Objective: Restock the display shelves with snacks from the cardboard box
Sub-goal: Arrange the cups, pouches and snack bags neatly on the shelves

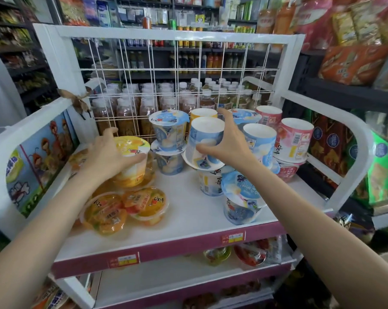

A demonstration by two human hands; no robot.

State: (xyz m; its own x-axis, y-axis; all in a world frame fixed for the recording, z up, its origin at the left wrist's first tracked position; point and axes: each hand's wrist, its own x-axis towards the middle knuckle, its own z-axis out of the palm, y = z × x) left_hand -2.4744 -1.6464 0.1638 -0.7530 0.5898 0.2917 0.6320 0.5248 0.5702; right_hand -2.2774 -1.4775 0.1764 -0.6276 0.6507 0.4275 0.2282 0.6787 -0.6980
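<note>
Two hands on cups | left hand (108, 152): yellow cup (132, 152) | right hand (228, 141): blue cup (205, 141)

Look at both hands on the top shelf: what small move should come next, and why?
Probably the right hand should set its upside-down blue cup squarely on the blue cup beneath. It sits tilted there, so letting go now might tip it. The left hand already grips the yellow cup atop its stack.

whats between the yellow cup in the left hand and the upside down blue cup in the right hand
Head view: a stack of two upright blue cups, one on the other, stands between the yellow cup and the inverted blue cup.
</note>
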